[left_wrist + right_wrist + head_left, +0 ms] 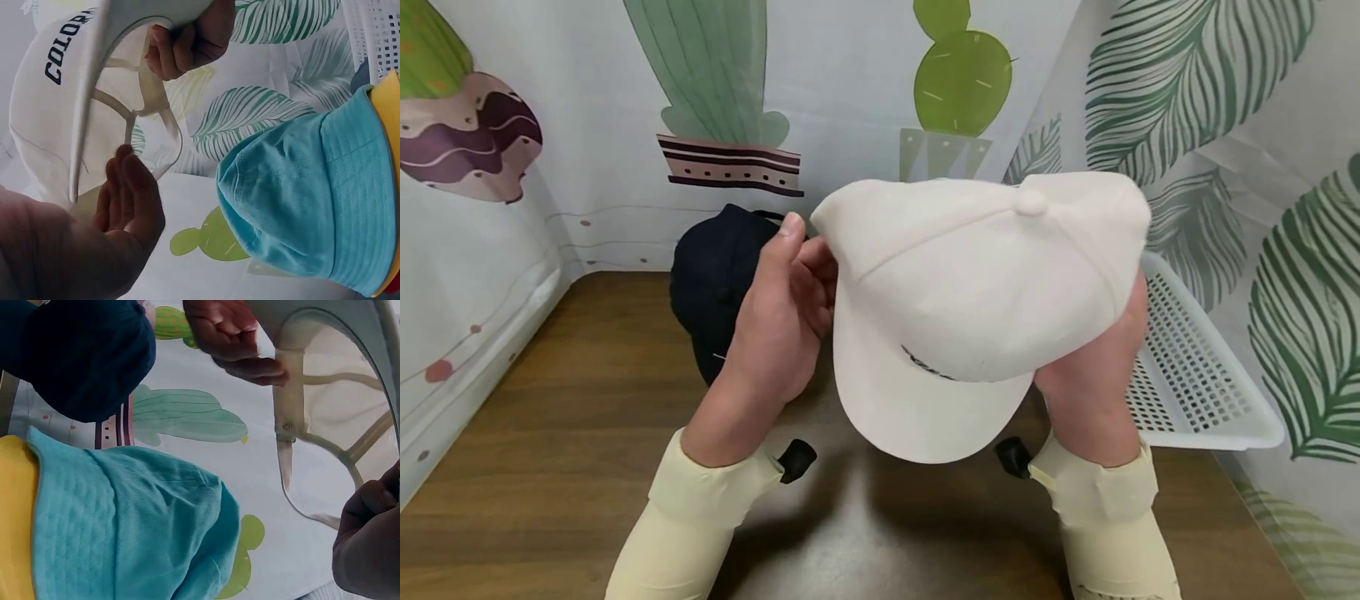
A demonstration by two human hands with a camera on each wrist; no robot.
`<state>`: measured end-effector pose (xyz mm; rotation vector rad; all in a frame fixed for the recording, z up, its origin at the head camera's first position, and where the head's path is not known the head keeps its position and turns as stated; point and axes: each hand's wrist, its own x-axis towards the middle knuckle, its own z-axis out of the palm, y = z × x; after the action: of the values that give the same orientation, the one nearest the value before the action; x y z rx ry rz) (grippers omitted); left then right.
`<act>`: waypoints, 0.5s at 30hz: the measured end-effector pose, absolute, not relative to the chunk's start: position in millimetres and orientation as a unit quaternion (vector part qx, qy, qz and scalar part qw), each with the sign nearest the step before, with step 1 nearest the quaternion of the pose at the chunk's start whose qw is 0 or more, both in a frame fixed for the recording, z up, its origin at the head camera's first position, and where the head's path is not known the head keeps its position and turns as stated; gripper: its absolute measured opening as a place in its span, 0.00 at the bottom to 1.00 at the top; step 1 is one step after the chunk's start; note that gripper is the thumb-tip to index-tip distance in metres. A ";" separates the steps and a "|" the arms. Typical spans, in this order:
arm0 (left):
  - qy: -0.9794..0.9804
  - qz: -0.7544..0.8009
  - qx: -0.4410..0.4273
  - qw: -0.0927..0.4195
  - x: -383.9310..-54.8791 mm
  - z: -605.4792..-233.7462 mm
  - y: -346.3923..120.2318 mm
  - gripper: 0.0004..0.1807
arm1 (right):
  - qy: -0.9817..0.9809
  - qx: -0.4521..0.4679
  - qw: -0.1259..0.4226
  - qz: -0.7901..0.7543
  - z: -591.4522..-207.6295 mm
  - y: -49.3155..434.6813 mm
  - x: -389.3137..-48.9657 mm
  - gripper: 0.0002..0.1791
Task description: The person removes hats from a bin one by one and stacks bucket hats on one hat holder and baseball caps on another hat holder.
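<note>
A white baseball cap point(977, 283) is held up, its brim pointing down toward the person. The right hand point(1093, 379) grips the cap's right side, its fingers partly hidden behind the crown. On the opposite side, the left hand point(775, 325) has its thumb raised and fingers loosely bent, fingertips right at the cap's edge. Dark letters point(65, 44) mark the cap's front in the left wrist view. Its hollow inside and back strap point(284, 469) show in the right wrist view.
Behind the left hand lies a dark navy cap point(711, 275) on the wooden table point(550, 433). A teal bucket hat point(281, 194) sits over a yellow hat point(387, 119), hidden by the white cap in the head view. At right stands a white perforated basket point(1195, 367). Patterned cloth hangs behind.
</note>
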<state>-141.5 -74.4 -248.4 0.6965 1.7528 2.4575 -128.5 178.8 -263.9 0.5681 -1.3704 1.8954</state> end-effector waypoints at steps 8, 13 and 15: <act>0.524 0.821 0.224 -0.040 -143.3 -247.2 -77.3 0.23 | -0.494 0.259 0.318 0.766 -264.1 169.2 -136.6 0.13; 0.555 0.795 0.231 -0.083 -144.6 -249.8 -77.8 0.20 | -0.447 0.287 0.261 0.806 -270.8 161.0 -140.8 0.15; 0.568 0.783 0.232 -0.102 -145.7 -250.4 -78.8 0.19 | -0.434 0.292 0.237 0.819 -271.2 157.0 -142.0 0.16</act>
<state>-145.7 -78.8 -250.4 0.7800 1.9089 2.6337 -142.0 157.0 -271.2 0.7993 -1.1888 2.2443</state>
